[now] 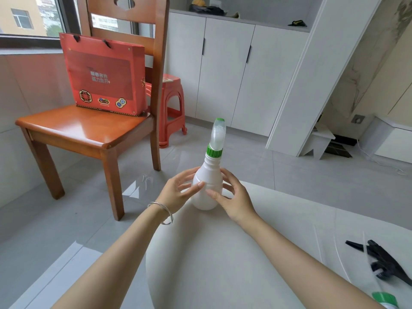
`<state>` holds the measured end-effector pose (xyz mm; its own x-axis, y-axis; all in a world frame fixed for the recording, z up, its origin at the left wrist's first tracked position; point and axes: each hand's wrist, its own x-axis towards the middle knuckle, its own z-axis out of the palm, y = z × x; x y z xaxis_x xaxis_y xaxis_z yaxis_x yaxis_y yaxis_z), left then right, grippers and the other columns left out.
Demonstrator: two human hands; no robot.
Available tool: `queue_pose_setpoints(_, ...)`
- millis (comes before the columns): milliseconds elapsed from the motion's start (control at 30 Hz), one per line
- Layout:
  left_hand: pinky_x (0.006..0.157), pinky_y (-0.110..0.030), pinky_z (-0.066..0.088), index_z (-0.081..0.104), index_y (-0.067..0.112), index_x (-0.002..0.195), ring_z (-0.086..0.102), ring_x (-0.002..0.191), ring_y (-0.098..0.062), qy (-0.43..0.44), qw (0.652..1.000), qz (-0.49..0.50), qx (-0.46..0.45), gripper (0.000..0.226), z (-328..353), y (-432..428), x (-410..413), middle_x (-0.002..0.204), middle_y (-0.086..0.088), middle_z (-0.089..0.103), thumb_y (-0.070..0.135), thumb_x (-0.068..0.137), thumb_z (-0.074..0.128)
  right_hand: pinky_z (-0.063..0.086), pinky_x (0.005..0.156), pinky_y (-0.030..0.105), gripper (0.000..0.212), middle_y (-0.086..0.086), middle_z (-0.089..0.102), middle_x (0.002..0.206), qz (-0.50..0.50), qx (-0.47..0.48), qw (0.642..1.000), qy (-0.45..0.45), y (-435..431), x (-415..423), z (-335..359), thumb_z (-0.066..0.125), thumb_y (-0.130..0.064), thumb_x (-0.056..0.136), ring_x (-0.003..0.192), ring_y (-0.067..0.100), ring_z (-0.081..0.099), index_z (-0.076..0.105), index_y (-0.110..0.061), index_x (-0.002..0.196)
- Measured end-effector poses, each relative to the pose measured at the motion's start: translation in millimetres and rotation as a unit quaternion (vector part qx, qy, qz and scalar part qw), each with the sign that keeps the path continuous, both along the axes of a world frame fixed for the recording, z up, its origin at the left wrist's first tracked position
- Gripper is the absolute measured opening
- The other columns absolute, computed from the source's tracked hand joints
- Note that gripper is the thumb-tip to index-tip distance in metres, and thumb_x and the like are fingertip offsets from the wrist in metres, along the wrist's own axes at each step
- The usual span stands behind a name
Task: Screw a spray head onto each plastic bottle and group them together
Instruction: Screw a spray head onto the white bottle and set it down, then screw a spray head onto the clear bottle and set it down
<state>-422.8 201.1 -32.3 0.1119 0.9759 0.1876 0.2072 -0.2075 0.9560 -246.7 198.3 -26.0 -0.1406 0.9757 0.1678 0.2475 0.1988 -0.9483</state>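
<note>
A white plastic bottle [207, 186] stands upright near the far edge of a white table [245, 253]. A spray head [218, 134] with a green collar and a translucent cap sits on its neck. My left hand [178, 192] and my right hand [234, 197] flank the bottle's body, fingers spread, fingertips touching or nearly touching its sides. A black spray head [383, 262] with thin white tubes lies on the table at the right. A green-collared part [385, 299] shows at the bottom right edge.
A wooden chair [89, 128] stands to the left on the grey tiled floor, with a red gift bag [104, 74] on its seat. A red plastic stool [171, 108] is behind it. White cabinets [234, 70] line the back wall.
</note>
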Motion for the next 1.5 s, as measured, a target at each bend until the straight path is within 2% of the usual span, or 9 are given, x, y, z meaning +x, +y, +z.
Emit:
queue_pose_setpoints(133, 0.103, -0.032, 0.044, 0.053, 0.044, 0.119, 0.057, 0.118, -0.01, -0.009, 1.0, -0.011, -0.012, 0.036, 1.6, -0.3, 1.3, 0.117, 0.014, 0.064, 0.029, 0.087, 0.062, 0.048, 0.072, 0.006, 0.061, -0.01, 0.052, 0.13, -0.003, -0.001, 1.0, 0.001, -1.2, -2.1, -0.2, 0.073, -0.022, 0.08, 0.122, 0.008, 0.049, 0.044, -0.029, 0.133)
queue_pose_setpoints(233, 0.108, -0.032, 0.039, 0.046, 0.026, 0.136, 0.052, 0.126, -0.015, -0.011, 1.0, 0.001, -0.023, 0.05, 2.9, -7.5, 3.3, 0.134, 0.0, 0.057, 0.027, 0.088, 0.061, 0.046, 0.076, 0.009, 0.067, -0.012, 0.048, 0.136, -0.005, -0.005, 1.0, 0.002, -5.9, -4.4, 1.1, 0.072, -0.024, 0.081, 0.125, 0.007, 0.045, 0.038, -0.029, 0.138)
queue_pose_setpoints(433, 0.092, -0.025, 0.038, 0.038, 0.022, 0.141, 0.05, 0.126, -0.019, 0.005, 0.994, 0.106, -0.031, 0.059, 12.8, -38.5, 0.9, 0.145, 0.0, 0.044, 0.04, 0.088, 0.057, 0.036, 0.088, 0.019, 0.071, -0.012, 0.035, 0.149, -0.037, -0.007, 0.999, -0.013, -26.1, 8.0, 25.5, 0.068, -0.032, 0.083, 0.128, 0.008, 0.042, 0.031, -0.03, 0.143)
queue_pose_setpoints(700, 0.066, -0.007, 0.044, 0.054, 0.021, 0.123, 0.058, 0.098, -0.01, 0.038, 0.99, 0.132, 0.029, 0.038, 52.2, -107.9, 27.6, 0.114, 0.008, 0.059, 0.038, 0.09, 0.056, 0.037, 0.086, 0.018, 0.055, -0.011, 0.044, 0.141, -0.053, 0.044, 0.997, -0.017, -80.6, 82.5, 84.4, 0.066, -0.03, 0.084, 0.118, 0.008, 0.05, 0.043, -0.026, 0.134)
queue_pose_setpoints(867, 0.07, -0.014, 0.047, 0.056, 0.02, 0.121, 0.062, 0.092, -0.009, 0.066, 0.994, 0.074, 0.05, 0.035, 80.3, -137.8, 91.4, 0.11, 0.002, 0.064, 0.034, 0.089, 0.058, 0.039, 0.09, 0.021, 0.048, -0.015, 0.048, 0.134, -0.095, 0.076, 0.992, -0.038, -129.4, 171.1, 118.9, 0.067, -0.029, 0.084, 0.12, 0.01, 0.051, 0.048, -0.03, 0.128)
queue_pose_setpoints(1000, 0.058, -0.003, 0.044, 0.055, 0.02, 0.122, 0.057, 0.084, 0.008, 0.084, 0.993, 0.034, 0.07, 0.036, 94.9, -139.7, 142.1, 0.113, 0.002, 0.062, 0.035, 0.089, 0.058, 0.039, 0.091, 0.022, 0.048, -0.013, 0.048, 0.132, -0.132, 0.093, 0.986, -0.048, -161.3, 232.7, 141.8, 0.068, -0.023, 0.084, 0.121, 0.01, 0.049, 0.049, -0.028, 0.127)
queue_pose_setpoints(1300, 0.067, -0.008, 0.042, 0.052, 0.023, 0.124, 0.059, 0.09, -0.007, 0.103, 0.989, -0.079, 0.077, 0.045, 100.7, -157.4, 296.0, 0.119, 0.003, 0.061, 0.046, 0.086, 0.057, 0.039, 0.105, 0.034, 0.052, -0.005, 0.048, 0.136, -0.234, 0.091, 0.966, -0.066, -224.9, 368.4, 156.5, 0.07, -0.015, 0.082, 0.123, 0.013, 0.047, 0.049, -0.024, 0.128)
queue_pose_setpoints(1400, 0.078, -0.019, 0.044, 0.05, 0.021, 0.127, 0.059, 0.096, -0.013, 0.099, 0.987, -0.115, 0.046, 0.046, 90.2, -162.6, 344.1, 0.126, 0.0, 0.059, 0.044, 0.088, 0.055, 0.038, 0.104, 0.03, 0.054, -0.001, 0.048, 0.136, -0.254, 0.057, 0.964, -0.059, -232.1, 391.7, 135.9, 0.07, -0.013, 0.082, 0.126, 0.018, 0.047, 0.047, -0.015, 0.131)
queue_pose_setpoints(1500, 0.076, -0.012, 0.042, 0.045, 0.014, 0.133, 0.057, 0.102, -0.015, 0.08, 0.985, -0.15, -0.007, 0.048, 74.9, -165.9, 385.5, 0.136, -0.006, 0.052, 0.04, 0.093, 0.047, 0.035, 0.102, 0.025, 0.055, 0.002, 0.048, 0.131, -0.263, 0.015, 0.964, -0.027, -233.8, 400.6, 105.1, 0.068, -0.011, 0.083, 0.128, 0.021, 0.045, 0.045, -0.008, 0.132)
